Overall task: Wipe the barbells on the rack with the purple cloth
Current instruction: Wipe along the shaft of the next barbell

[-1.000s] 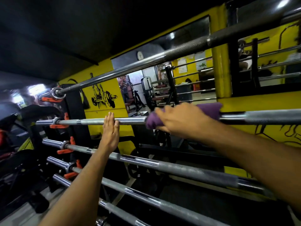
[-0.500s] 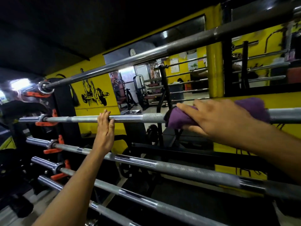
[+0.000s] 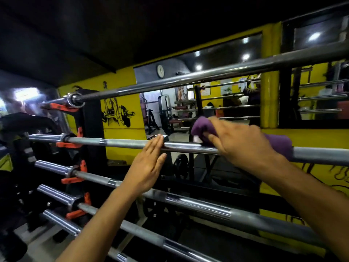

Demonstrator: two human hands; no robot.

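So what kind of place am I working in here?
Almost certainly a gym: barbells stacked on a rack, a weightlifter mural on the yellow wall, and exercise machines showing in the mirror.

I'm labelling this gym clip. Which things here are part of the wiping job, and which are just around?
In the job:
purple cloth
barbell being wiped
right hand
left hand

Just around:
wall clock
mirror
orange hooks
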